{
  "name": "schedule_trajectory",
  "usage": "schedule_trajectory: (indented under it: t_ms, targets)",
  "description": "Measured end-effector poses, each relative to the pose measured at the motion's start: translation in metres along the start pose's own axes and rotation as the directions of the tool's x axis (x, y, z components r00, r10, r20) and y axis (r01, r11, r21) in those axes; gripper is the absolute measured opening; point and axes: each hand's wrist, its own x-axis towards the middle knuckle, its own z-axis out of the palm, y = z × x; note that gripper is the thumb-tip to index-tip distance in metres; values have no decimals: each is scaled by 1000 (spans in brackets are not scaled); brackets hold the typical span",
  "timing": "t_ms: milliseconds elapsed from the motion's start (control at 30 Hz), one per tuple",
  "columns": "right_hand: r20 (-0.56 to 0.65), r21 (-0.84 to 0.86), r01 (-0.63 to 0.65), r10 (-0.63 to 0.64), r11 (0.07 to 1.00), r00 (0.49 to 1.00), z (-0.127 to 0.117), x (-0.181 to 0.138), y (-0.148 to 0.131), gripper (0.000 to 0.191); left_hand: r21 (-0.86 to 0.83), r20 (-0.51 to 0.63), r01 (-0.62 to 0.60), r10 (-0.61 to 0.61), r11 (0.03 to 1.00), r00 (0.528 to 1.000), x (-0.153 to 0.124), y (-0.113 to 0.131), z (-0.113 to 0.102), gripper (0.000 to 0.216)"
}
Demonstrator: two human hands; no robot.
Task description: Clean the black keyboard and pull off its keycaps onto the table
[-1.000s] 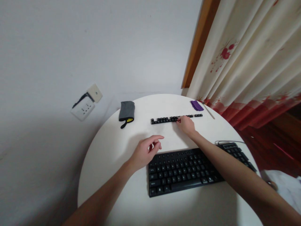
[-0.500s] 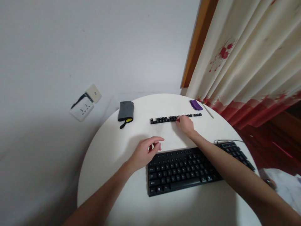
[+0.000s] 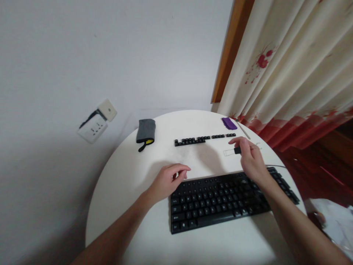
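My right hand (image 3: 250,156) hovers above the keyboard's far right part, its fingers pinched on a small wire keycap puller (image 3: 236,150) with a black grip. The puller's thin wire loop points left, just above the white round table (image 3: 132,184). A row of loose black keycaps (image 3: 204,140) lies on the table beyond the hands. My left hand (image 3: 168,178) rests at the far left corner of the black keyboard (image 3: 220,202), fingers loosely bent and apart, holding nothing.
A grey pouch with a yellow patch (image 3: 146,131) lies at the table's far left. A purple cloth (image 3: 229,123) and a thin white stick (image 3: 244,129) lie at the far right edge. A wall socket (image 3: 92,128) hangs left; a curtain (image 3: 289,73) hangs right.
My right hand has left the row of keycaps and moved right and nearer, now pinching the keycap puller. The left hand has barely shifted.
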Motion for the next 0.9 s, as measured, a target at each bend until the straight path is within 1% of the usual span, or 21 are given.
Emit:
schedule_trajectory:
  t_ms: [100,167,233,333,433,567,700,833,900]
  targets:
    - [40,-16,-86,87,996,995,-12,-23,-2,46,13,14,-2,1,1000,1000,0,-3,1,20]
    - [110,-37,-101,104,994,988,-15,-31,-1,42,21,21,3,-3,1000,1000,1,-5,2,20]
    - [223,-77,-82,97,994,970,-15,-34,-1,39,29,28,7,-7,1000,1000,1,-7,3,19]
    - [381,-163,-17,79,986,921,-14,-36,-3,37,44,40,9,-10,999,999,3,-8,4,19]
    - [463,-214,19,84,977,882,-13,-39,-7,34,61,49,12,-15,998,999,4,-7,4,19]
    - [505,-231,31,93,972,858,-11,-42,-10,32,72,62,11,-15,997,998,5,-6,4,18]
    - [524,-220,25,97,975,846,-9,-43,-9,30,88,75,10,-16,996,997,5,-5,5,18]
    - [547,-228,43,92,973,832,-1,-49,-9,28,85,79,6,-12,996,997,5,-5,5,18]
    - [540,-263,71,86,962,837,4,-53,-10,27,80,76,3,-9,997,997,5,-5,5,19]
